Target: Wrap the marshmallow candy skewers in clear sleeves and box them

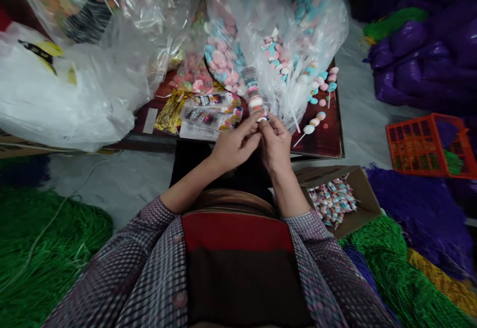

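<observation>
A candy skewer (255, 100) in a transparent sleeve points away from me, its pink, white and blue pieces stacked in a row. My left hand (235, 145) pinches its near end between thumb and fingers. Right beside it, my right hand (276, 141) is closed on the same end, and the fingertips of both hands almost meet. Exactly what lies under the fingertips is hidden. Printed sleeves (210, 115) and gold twist ties (169, 114) lie on the table to the left. On the right lies an unwrapped candy skewer (315, 123) with a white stick.
Large plastic bags of gummy candy (225, 54) stand along the table (331, 141). White sticks (294, 94) lie bundled behind my hands. A cardboard box (363, 204) of wrapped skewers sits low right, near an orange crate (413, 149). Green netting (55, 248) covers the floor at left.
</observation>
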Demonstrator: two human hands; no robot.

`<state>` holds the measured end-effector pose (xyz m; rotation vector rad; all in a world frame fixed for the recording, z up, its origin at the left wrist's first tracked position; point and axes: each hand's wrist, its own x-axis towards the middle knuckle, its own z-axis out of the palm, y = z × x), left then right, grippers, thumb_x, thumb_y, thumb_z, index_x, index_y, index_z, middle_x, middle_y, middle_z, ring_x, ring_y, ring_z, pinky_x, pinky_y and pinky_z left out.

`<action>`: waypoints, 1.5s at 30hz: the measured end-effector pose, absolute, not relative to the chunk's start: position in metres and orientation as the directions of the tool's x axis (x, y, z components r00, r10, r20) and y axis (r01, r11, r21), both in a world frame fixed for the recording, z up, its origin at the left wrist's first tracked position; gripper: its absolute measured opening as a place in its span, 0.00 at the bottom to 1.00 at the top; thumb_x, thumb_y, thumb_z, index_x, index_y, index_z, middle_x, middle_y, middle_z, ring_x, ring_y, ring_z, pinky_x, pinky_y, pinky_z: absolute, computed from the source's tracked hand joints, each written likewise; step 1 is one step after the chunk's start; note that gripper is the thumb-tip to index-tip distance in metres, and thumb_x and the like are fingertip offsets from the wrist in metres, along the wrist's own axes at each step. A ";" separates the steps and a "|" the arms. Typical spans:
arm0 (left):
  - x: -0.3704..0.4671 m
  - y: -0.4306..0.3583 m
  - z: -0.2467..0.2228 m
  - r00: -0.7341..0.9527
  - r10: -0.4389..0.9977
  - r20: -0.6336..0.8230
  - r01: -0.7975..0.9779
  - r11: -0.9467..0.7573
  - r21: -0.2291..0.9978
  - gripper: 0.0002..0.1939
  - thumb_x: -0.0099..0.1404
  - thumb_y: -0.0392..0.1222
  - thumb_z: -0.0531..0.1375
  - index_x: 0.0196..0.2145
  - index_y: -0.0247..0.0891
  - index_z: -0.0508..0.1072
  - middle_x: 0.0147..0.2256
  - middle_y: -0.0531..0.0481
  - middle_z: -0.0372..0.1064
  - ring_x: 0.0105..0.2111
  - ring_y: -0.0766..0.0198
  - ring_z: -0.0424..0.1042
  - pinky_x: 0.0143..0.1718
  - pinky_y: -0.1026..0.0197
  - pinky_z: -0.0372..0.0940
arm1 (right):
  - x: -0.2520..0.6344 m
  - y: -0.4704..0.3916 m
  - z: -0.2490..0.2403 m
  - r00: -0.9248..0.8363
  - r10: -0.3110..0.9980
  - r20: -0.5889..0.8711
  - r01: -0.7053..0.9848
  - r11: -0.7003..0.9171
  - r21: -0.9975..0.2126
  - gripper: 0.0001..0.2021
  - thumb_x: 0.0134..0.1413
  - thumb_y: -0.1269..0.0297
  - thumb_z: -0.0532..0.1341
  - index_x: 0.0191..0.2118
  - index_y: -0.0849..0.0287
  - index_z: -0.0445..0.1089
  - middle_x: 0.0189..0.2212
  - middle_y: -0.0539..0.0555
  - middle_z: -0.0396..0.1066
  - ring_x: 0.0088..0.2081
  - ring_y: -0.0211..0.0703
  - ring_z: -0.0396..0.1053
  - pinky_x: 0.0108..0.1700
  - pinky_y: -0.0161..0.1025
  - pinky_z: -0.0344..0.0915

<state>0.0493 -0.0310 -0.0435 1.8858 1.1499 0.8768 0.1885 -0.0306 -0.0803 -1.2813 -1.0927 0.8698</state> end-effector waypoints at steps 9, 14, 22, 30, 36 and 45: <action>0.043 0.018 -0.023 0.152 0.987 -0.049 -0.172 0.076 0.982 0.18 0.79 0.40 0.40 0.49 0.43 0.69 0.46 0.44 0.77 0.46 0.59 0.80 0.38 0.56 0.74 | 0.179 -0.053 -0.067 -0.006 0.999 -0.047 -0.275 -0.046 -0.960 0.22 0.54 0.47 0.71 0.50 0.53 0.75 0.29 0.45 0.77 0.21 0.30 0.66 0.27 0.34 0.70; 0.068 0.000 -0.030 0.075 0.973 -0.219 -0.494 0.227 0.839 0.07 0.74 0.44 0.57 0.36 0.43 0.68 0.26 0.54 0.68 0.36 0.60 0.80 0.30 0.63 0.71 | 0.172 -0.054 -0.075 0.026 0.999 -0.040 -0.177 -0.035 -0.984 0.20 0.53 0.44 0.70 0.44 0.53 0.73 0.27 0.43 0.76 0.22 0.30 0.70 0.25 0.30 0.68; 0.064 0.005 -0.029 0.031 0.927 -0.375 -0.750 0.269 0.604 0.13 0.74 0.43 0.57 0.30 0.42 0.67 0.21 0.59 0.64 0.23 0.70 0.70 0.37 0.64 0.71 | 0.177 -0.053 -0.072 0.051 0.999 0.017 -0.050 0.020 -0.999 0.18 0.59 0.45 0.67 0.48 0.50 0.73 0.29 0.45 0.77 0.24 0.34 0.73 0.31 0.36 0.75; 0.060 0.009 -0.030 0.093 0.881 -0.464 -0.771 0.359 0.527 0.14 0.74 0.43 0.57 0.29 0.43 0.69 0.20 0.58 0.64 0.22 0.70 0.66 0.41 0.63 0.73 | 0.184 -0.056 -0.067 0.038 0.871 0.489 0.534 0.396 -0.747 0.07 0.66 0.63 0.61 0.44 0.52 0.78 0.40 0.52 0.82 0.42 0.42 0.79 0.49 0.44 0.76; 0.056 0.003 -0.020 0.170 0.866 -0.470 -0.785 0.407 0.467 0.15 0.71 0.30 0.50 0.30 0.41 0.70 0.21 0.55 0.67 0.30 0.67 0.76 0.45 0.60 0.74 | 0.186 -0.050 -0.067 -0.024 0.812 0.583 0.729 0.413 -0.546 0.09 0.67 0.68 0.58 0.42 0.56 0.77 0.36 0.52 0.82 0.37 0.39 0.79 0.42 0.38 0.75; 0.060 0.006 -0.034 0.099 0.829 -0.550 -0.790 0.402 0.463 0.11 0.71 0.32 0.56 0.30 0.41 0.69 0.22 0.56 0.68 0.32 0.65 0.79 0.50 0.58 0.75 | 0.186 -0.053 -0.070 0.190 0.855 0.482 0.566 0.306 -0.766 0.05 0.67 0.65 0.57 0.41 0.55 0.71 0.31 0.49 0.77 0.31 0.38 0.76 0.39 0.40 0.74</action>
